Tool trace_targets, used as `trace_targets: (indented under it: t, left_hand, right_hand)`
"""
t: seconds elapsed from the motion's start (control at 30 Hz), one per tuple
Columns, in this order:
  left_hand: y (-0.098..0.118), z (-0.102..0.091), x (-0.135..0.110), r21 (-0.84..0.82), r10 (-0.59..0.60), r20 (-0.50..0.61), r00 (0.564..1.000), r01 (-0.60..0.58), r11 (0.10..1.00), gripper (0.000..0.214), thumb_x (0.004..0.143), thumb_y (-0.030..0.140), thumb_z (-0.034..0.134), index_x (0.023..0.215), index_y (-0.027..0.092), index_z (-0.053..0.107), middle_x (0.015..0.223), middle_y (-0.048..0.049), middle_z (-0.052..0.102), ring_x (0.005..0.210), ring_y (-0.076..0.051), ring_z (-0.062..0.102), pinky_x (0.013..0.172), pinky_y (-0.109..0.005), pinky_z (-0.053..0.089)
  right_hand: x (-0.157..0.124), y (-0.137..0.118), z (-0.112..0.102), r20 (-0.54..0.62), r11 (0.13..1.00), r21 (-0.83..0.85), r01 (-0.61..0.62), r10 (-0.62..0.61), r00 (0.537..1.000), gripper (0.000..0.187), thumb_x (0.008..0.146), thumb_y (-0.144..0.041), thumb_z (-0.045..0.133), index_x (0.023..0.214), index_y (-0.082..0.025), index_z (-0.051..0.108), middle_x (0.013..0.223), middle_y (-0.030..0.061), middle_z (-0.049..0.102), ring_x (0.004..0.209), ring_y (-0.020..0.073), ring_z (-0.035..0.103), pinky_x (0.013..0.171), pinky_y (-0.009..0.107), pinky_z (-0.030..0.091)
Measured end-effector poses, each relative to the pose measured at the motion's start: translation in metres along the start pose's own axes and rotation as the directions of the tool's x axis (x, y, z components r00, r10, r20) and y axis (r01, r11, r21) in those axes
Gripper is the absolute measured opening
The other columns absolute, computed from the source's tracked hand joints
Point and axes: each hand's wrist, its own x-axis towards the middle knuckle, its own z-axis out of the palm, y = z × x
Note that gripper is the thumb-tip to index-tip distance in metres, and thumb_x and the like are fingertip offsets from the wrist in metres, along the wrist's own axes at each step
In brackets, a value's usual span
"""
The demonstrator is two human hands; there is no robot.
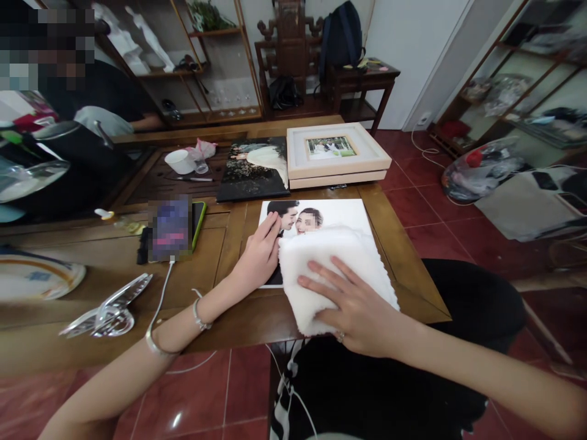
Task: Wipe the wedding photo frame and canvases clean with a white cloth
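Note:
A photo panel with a white background and a couple printed on it lies flat near the table's front right corner. My left hand rests on its left side, fingers stretched out over the dark-haired figure and holding nothing. A fluffy white cloth covers the panel's lower right part and hangs over its front edge. On top of this cloth is my right hand, fingers spread and pressing, with the cloth bunched at the thumb. The panel's surface under the cloth is hidden.
Behind the panel lie a dark photo panel and stacked pale frames. To the left are a phone with a white cable, a shiny clear ornament and a white cup. Another person sits across the table.

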Motion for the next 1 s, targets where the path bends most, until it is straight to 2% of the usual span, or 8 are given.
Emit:
trace_targets:
  t: [0.13, 0.3, 0.43, 0.6, 0.67, 0.77, 0.87, 1.0]
  left_hand:
    - [0.001, 0.001, 0.000, -0.004, -0.002, -0.027, 1.000, 0.002, 1.000, 0.049, 0.100, 0.022, 0.031, 0.146, 0.008, 0.039, 0.155, -0.0208, 0.035, 0.147, -0.029, 0.030, 0.117, -0.050, 0.031]
    - [0.000, 0.002, -0.001, -0.016, 0.023, -0.046, 0.999, -0.023, 1.000, 0.049, 0.101, 0.025, 0.032, 0.145, 0.008, 0.041, 0.154, -0.0217, 0.037, 0.146, -0.030, 0.031, 0.117, -0.052, 0.031]
    - [-0.002, 0.001, -0.001, -0.019, 0.029, -0.042, 0.999, -0.030, 0.999, 0.048, 0.101, 0.025, 0.032, 0.145, 0.008, 0.042, 0.155, -0.0210, 0.037, 0.146, -0.030, 0.031, 0.117, -0.051, 0.031]
    - [-0.003, 0.002, -0.002, -0.034, 0.020, -0.049, 0.999, -0.022, 0.999, 0.049, 0.101, 0.025, 0.033, 0.147, 0.012, 0.040, 0.156, -0.0188, 0.036, 0.146, -0.029, 0.031, 0.117, -0.052, 0.030]
    - [-0.003, 0.003, -0.002, -0.031, 0.017, -0.054, 0.998, -0.018, 0.999, 0.049, 0.101, 0.026, 0.033, 0.147, 0.012, 0.040, 0.155, -0.0188, 0.036, 0.146, -0.029, 0.031, 0.117, -0.051, 0.030]
    - [-0.001, 0.002, -0.002, -0.028, 0.012, -0.051, 0.999, -0.013, 1.000, 0.049, 0.101, 0.027, 0.032, 0.146, 0.010, 0.041, 0.155, -0.0202, 0.036, 0.146, -0.029, 0.031, 0.117, -0.050, 0.030]
    - [0.001, 0.002, -0.002, -0.035, 0.002, -0.042, 0.999, -0.003, 0.999, 0.049, 0.101, 0.026, 0.032, 0.146, 0.008, 0.040, 0.155, -0.0214, 0.035, 0.147, -0.030, 0.030, 0.117, -0.051, 0.030]
    - [0.001, 0.003, -0.002, -0.027, -0.011, -0.040, 0.999, 0.010, 1.000, 0.050, 0.100, 0.024, 0.032, 0.148, 0.011, 0.038, 0.156, -0.0192, 0.036, 0.147, -0.029, 0.029, 0.118, -0.053, 0.029]
  right_hand:
    - [0.016, 0.021, -0.009, 0.007, 0.997, -0.013, -0.083, 0.083, 0.997, 0.034, 0.080, -0.010, 0.058, 0.110, -0.020, 0.068, 0.153, 0.0090, 0.044, 0.147, 0.0342, 0.027, 0.117, 0.064, 0.020]
    - [0.046, 0.060, -0.014, -0.076, 0.986, -0.071, -0.149, 0.143, 0.987, 0.041, 0.078, -0.005, 0.054, 0.117, -0.017, 0.064, 0.148, 0.0144, 0.049, 0.145, 0.0333, 0.032, 0.115, 0.064, 0.025]
    - [0.069, 0.088, -0.020, -0.108, 0.976, -0.069, -0.207, 0.199, 0.974, 0.032, 0.086, -0.012, 0.051, 0.116, -0.014, 0.063, 0.138, 0.0190, 0.057, 0.142, 0.0343, 0.036, 0.113, 0.061, 0.027]
    - [0.082, 0.106, -0.025, -0.117, 0.982, -0.045, -0.181, 0.175, 0.978, 0.029, 0.088, -0.010, 0.045, 0.111, -0.016, 0.063, 0.124, 0.0136, 0.066, 0.139, 0.0335, 0.040, 0.111, 0.059, 0.030]
    - [0.082, 0.106, -0.022, -0.147, 0.978, -0.056, -0.202, 0.192, 0.970, 0.029, 0.088, -0.011, 0.045, 0.112, -0.015, 0.063, 0.125, 0.0145, 0.065, 0.140, 0.0340, 0.039, 0.111, 0.060, 0.028]
    - [0.077, 0.094, -0.014, -0.170, 0.967, -0.105, -0.231, 0.211, 0.963, 0.032, 0.087, -0.011, 0.049, 0.116, -0.015, 0.062, 0.139, 0.0168, 0.056, 0.143, 0.0366, 0.034, 0.111, 0.065, 0.024]
    - [0.061, 0.070, -0.006, -0.118, 0.972, -0.137, -0.189, 0.173, 0.978, 0.036, 0.084, -0.007, 0.051, 0.117, -0.014, 0.064, 0.149, 0.0162, 0.047, 0.145, 0.0391, 0.029, 0.113, 0.069, 0.019]
    - [0.028, 0.026, 0.002, -0.055, 0.989, -0.099, -0.112, 0.107, 0.993, 0.032, 0.083, -0.010, 0.057, 0.111, -0.019, 0.068, 0.151, 0.0137, 0.046, 0.146, 0.0399, 0.026, 0.114, 0.072, 0.017]
